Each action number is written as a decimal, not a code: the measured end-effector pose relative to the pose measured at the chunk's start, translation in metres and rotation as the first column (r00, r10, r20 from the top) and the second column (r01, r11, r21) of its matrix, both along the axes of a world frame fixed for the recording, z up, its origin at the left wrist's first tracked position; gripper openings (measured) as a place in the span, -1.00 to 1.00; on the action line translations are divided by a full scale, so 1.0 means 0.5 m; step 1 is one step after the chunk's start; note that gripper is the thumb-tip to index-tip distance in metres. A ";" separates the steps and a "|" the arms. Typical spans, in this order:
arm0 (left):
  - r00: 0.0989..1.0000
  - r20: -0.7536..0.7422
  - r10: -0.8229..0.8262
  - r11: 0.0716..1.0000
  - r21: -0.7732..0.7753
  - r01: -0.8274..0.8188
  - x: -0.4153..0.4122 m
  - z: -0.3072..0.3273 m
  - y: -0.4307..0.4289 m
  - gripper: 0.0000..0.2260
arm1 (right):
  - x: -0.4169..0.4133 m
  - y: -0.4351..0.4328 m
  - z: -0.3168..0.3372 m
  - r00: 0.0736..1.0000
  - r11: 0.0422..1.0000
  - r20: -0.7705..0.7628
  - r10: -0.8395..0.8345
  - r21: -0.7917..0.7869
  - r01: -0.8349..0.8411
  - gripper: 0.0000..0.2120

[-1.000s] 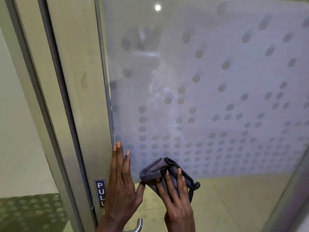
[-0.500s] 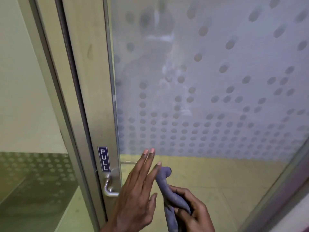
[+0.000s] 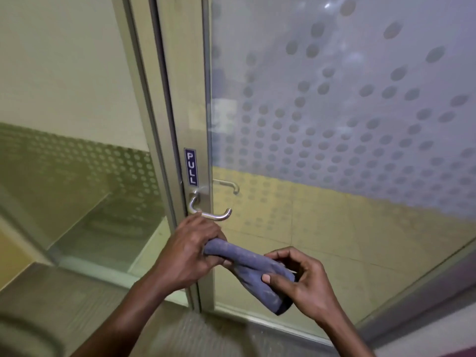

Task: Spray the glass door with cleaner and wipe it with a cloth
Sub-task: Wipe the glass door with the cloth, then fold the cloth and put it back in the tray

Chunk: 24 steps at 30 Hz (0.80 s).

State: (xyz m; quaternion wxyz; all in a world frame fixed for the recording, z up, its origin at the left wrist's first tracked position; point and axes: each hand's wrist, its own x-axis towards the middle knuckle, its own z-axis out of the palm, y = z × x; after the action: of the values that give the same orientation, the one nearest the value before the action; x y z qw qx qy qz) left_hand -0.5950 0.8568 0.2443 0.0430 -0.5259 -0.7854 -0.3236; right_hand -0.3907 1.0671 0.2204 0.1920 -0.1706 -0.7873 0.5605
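Observation:
The glass door [image 3: 334,104] fills the right side, frosted with a pattern of clear dots above and plain glass below. A bunched grey-blue cloth [image 3: 253,269] is stretched between both hands, off the glass, just below the lever handle. My left hand [image 3: 189,249] grips the cloth's upper left end. My right hand [image 3: 300,280] pinches its lower right end. No spray bottle is in view.
A metal lever handle [image 3: 210,210] and a blue PULL label [image 3: 191,166] sit on the door's metal stile [image 3: 185,86]. A fixed glass panel [image 3: 69,150] with a dotted band stands to the left. The door's bottom rail runs below my hands.
Both hands have come off the glass and dropped below the handle. The left hand, flat on the door before, now grips the cloth. The view has tilted down.

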 end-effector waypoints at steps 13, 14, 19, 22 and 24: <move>0.839 0.333 0.431 0.896 -0.051 -0.440 0.113 -0.005 -0.257 -0.77 | -0.013 -0.122 -0.072 0.941 0.944 0.122 0.317 -0.131 -0.301 -0.79; 0.813 0.365 0.453 0.882 -0.055 -0.467 0.121 -0.003 -0.281 -0.78 | -0.022 -0.137 -0.073 0.937 0.938 0.113 0.332 -0.149 -0.314 -0.80; 0.709 0.464 0.531 0.823 -0.081 -0.563 0.152 -0.008 -0.402 -0.79 | -0.073 -0.221 -0.077 0.921 0.921 0.085 0.380 -0.125 -0.368 -0.80; 0.658 0.491 0.571 0.781 -0.078 -0.620 0.174 -0.019 -0.484 -0.80 | -0.104 -0.287 -0.077 0.921 0.924 0.082 0.380 -0.081 -0.374 -0.80; 0.603 0.517 0.607 0.740 -0.092 -0.666 0.194 -0.028 -0.542 -0.82 | -0.120 -0.338 -0.080 0.916 0.918 0.067 0.395 -0.068 -0.391 -0.79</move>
State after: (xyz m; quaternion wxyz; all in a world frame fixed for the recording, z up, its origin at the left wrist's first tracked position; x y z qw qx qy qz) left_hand -0.4982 0.5858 0.2301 -0.0274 -0.1012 -0.8830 -0.4576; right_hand -0.4505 0.8982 0.1807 0.0397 -0.0361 -0.7973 0.6013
